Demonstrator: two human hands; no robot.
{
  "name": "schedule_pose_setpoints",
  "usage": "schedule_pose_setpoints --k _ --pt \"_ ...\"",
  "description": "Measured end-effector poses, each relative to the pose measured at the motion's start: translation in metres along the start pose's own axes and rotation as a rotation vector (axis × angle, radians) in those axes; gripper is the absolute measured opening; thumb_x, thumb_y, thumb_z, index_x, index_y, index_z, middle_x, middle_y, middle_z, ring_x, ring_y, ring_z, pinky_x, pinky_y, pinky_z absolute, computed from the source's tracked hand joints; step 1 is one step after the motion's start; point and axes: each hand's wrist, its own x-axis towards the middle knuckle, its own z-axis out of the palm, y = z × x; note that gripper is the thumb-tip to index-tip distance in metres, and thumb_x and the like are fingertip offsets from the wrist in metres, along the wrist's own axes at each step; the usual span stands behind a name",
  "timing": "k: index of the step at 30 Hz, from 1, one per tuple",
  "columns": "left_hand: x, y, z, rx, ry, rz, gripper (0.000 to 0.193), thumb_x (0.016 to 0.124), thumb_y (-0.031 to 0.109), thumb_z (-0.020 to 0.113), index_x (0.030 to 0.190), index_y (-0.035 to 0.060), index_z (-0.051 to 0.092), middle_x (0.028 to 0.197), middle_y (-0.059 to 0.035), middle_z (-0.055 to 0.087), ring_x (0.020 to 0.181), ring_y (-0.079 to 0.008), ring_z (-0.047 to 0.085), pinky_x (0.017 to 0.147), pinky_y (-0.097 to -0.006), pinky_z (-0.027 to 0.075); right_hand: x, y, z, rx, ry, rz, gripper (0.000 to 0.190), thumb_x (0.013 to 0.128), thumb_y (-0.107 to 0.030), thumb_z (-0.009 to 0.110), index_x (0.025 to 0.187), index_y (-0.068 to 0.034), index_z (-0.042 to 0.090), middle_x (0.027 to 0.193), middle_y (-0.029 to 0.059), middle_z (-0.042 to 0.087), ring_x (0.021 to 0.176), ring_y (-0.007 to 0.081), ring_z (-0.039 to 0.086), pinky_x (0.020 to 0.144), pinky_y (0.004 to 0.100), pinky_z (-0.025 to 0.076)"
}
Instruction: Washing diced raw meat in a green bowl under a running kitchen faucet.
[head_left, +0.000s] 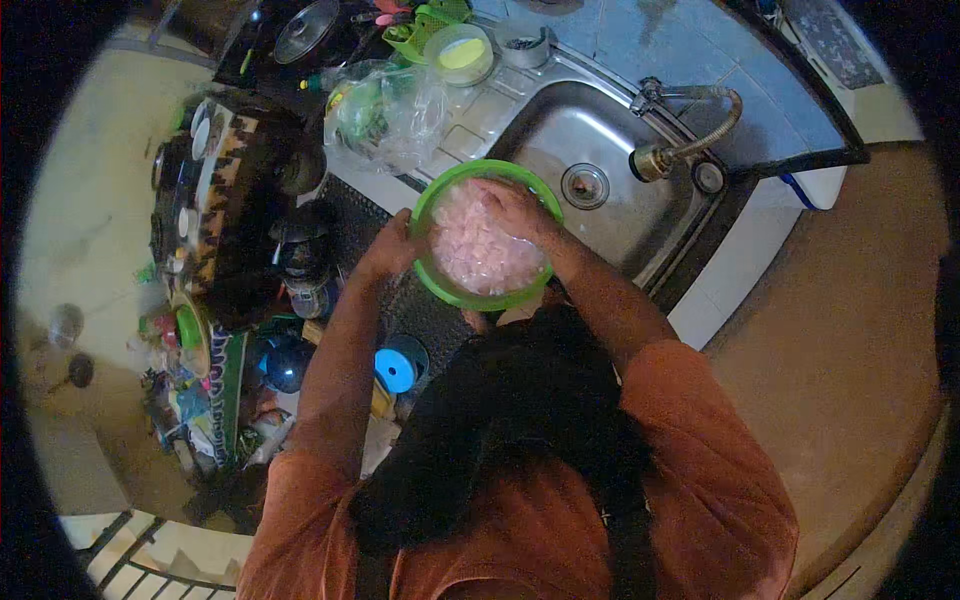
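Note:
A green plastic bowl (489, 301) is held at the near left corner of the sink, partly over its edge. Pale pink chunks (480, 247), which look like raw meat, fill it in what seems to be water. My left hand (391, 246) grips the bowl's left rim, its fingers partly hidden by the side. Inside the bowl, my right hand (514, 206) rests on the chunks near the far right rim. Its fingertips are partly hidden among them, so I cannot tell whether it grasps any.
Right of the bowl is a steel sink (525, 142) with a drain strainer (585, 186) and flexible faucet (705, 142). Clear plastic bags (390, 116) and a round container (459, 56) lie on the drainboard. A cluttered table (225, 202) stands left.

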Motion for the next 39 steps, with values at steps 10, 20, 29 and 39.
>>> schedule_pose_setpoints --k 10,20,29,39 --pt "0.003 0.032 -0.003 0.032 -0.081 -0.004 0.052 0.076 0.034 0.068 0.107 -0.004 0.05 0.1 -0.0158 0.061 0.09 -0.0205 0.058 0.078 -0.033 0.047 -0.002 0.007 0.001 0.141 0.038 0.144 0.027 0.088 -0.018 0.051 0.11 -0.004 0.058 0.107 0.0154 0.061 0.101 0.03 0.057 0.09 0.0373 0.043" --pt "0.017 0.021 -0.004 0.104 -0.085 -0.048 0.058 0.075 0.043 0.066 0.106 -0.0037 0.051 0.099 -0.0174 0.061 0.09 -0.023 0.058 0.079 -0.0351 0.047 -0.001 0.002 -0.004 0.163 0.035 0.199 0.026 0.088 -0.019 0.051 0.108 -0.003 0.058 0.106 0.0153 0.061 0.099 0.0288 0.057 0.088 0.0367 0.044" --pt "0.016 0.033 0.004 0.01 -0.077 -0.021 0.058 0.074 0.04 0.067 0.107 -0.0052 0.049 0.098 -0.0175 0.061 0.09 -0.0219 0.058 0.079 -0.0341 0.047 -0.002 0.002 -0.004 0.221 0.105 0.155 0.031 0.089 -0.015 0.049 0.117 -0.002 0.052 0.111 0.0145 0.058 0.105 0.0271 0.055 0.092 0.0357 0.041" --pt "0.02 0.015 -0.004 0.053 -0.104 -0.008 0.054 0.073 0.039 0.068 0.103 -0.0029 0.05 0.096 -0.0167 0.061 0.089 -0.0219 0.057 0.078 -0.0347 0.045 -0.003 0.001 0.001 0.143 0.118 0.136 0.026 0.087 -0.017 0.052 0.109 -0.007 0.06 0.106 0.016 0.06 0.1 0.032 0.056 0.089 0.0387 0.043"
